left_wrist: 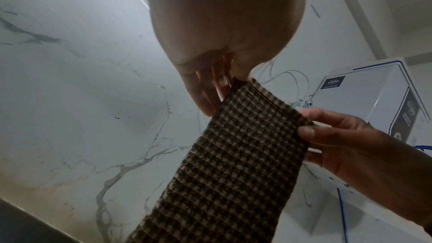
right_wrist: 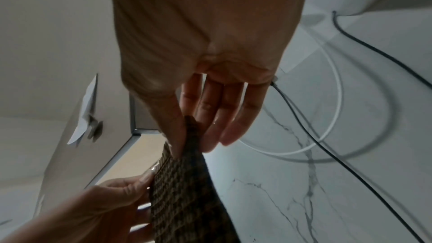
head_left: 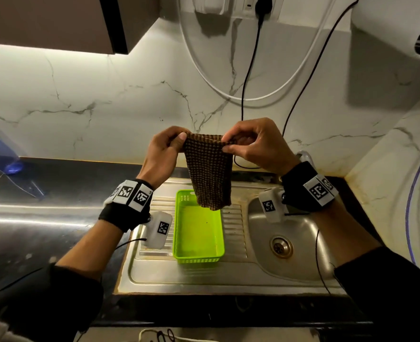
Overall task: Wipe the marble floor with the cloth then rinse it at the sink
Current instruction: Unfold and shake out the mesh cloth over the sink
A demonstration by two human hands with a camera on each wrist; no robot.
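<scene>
A brown checked cloth (head_left: 210,174) hangs folded in the air above the steel sink's drainboard (head_left: 233,228). My left hand (head_left: 176,144) pinches its upper left corner between thumb and fingers. My right hand (head_left: 231,144) pinches the upper right corner. The cloth's lower end dangles over the far end of a green plastic basket (head_left: 218,245). In the left wrist view the cloth (left_wrist: 233,163) stretches from my left hand (left_wrist: 224,84) down across the frame, with the right hand at its edge. In the right wrist view my right hand (right_wrist: 187,136) grips the cloth (right_wrist: 184,191).
The sink bowl (head_left: 302,233) with its drain (head_left: 281,246) lies right of the basket. A marble wall (head_left: 105,99) rises behind, with a black cable (head_left: 249,70) and a white hose (head_left: 204,70) hanging on it. A dark counter (head_left: 43,230) spreads left.
</scene>
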